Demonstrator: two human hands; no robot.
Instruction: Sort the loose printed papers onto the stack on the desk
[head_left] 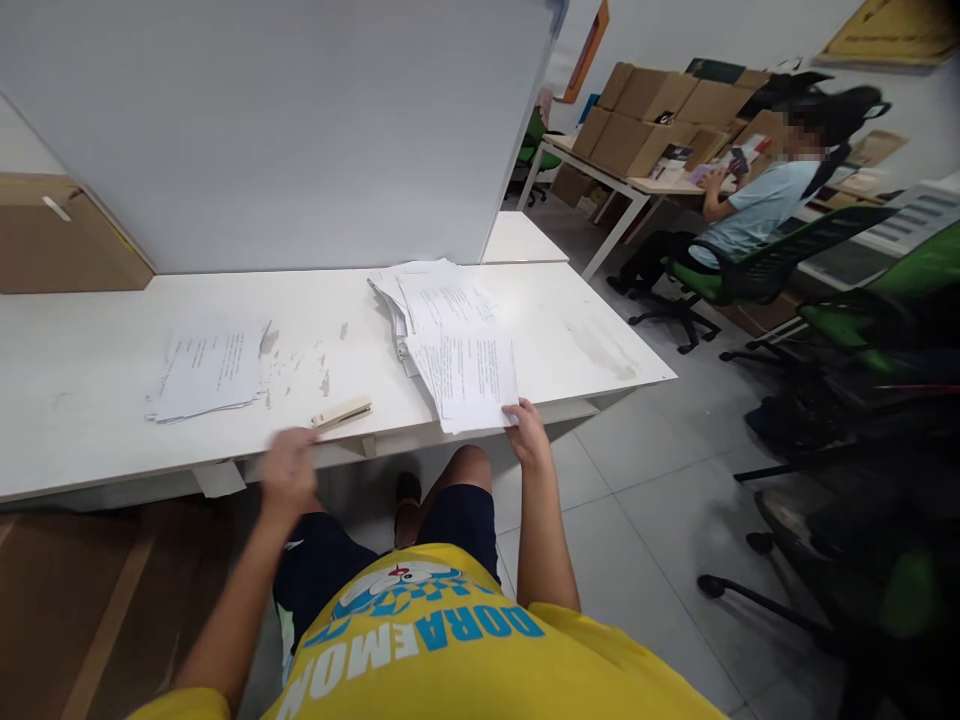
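My right hand pinches the near corner of a printed sheet that lies on top of a spread pile of papers on the white table. My left hand hovers at the table's front edge, smeared by motion, just left of a beige stapler; whether its fingers touch the stapler is unclear. A second, smaller stack of printed sheets lies to the left on the table.
A white partition stands along the table's back. A cardboard box sits at the far left. Another person sits on a green chair at a desk with cardboard boxes. Dark and green chairs crowd the right.
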